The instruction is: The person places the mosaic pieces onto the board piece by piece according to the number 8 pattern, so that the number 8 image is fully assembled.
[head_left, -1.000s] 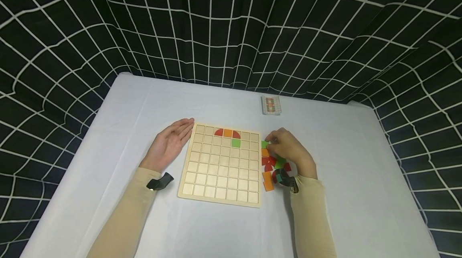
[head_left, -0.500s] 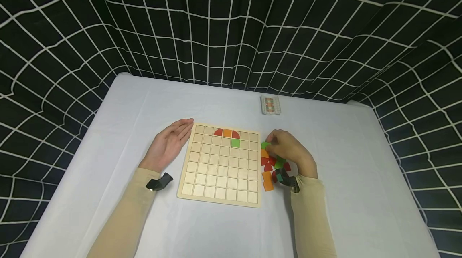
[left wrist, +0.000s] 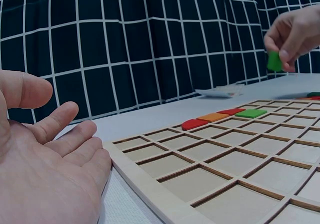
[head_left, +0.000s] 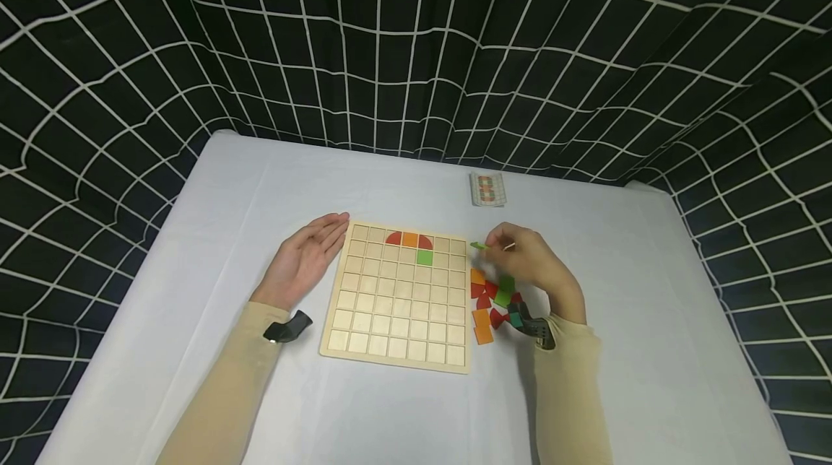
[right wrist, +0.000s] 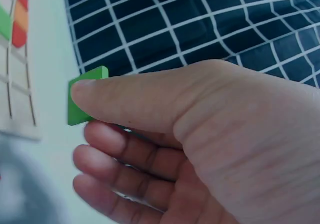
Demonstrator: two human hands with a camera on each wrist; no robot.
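My right hand (head_left: 529, 259) pinches a green square tile (right wrist: 77, 109) between thumb and fingers, lifted above the table just right of the wooden grid board (head_left: 396, 366). The left hand (head_left: 302, 263) lies palm up at the board's left edge, its fingers extended and holding nothing. In the board's top row sit a red quarter-round tile (head_left: 393, 238), an orange square (head_left: 409, 240) and a second red quarter-round (head_left: 425, 242). One green square (left wrist: 251, 113) is set in the row below, under the right-hand red piece.
Loose red, orange and green tiles (head_left: 482, 328) lie along the board's right side, partly under the right wrist. A small stack of pattern cards (head_left: 488, 190) rests behind the board on the white-covered table (head_left: 390, 422). Black curtains with white grid lines (head_left: 416, 53) surround the table.
My right hand has picked up the green tile from the loose pieces, rising and shifting slightly right. Its wrist has uncovered more of the tiles. The left hand has stayed still.
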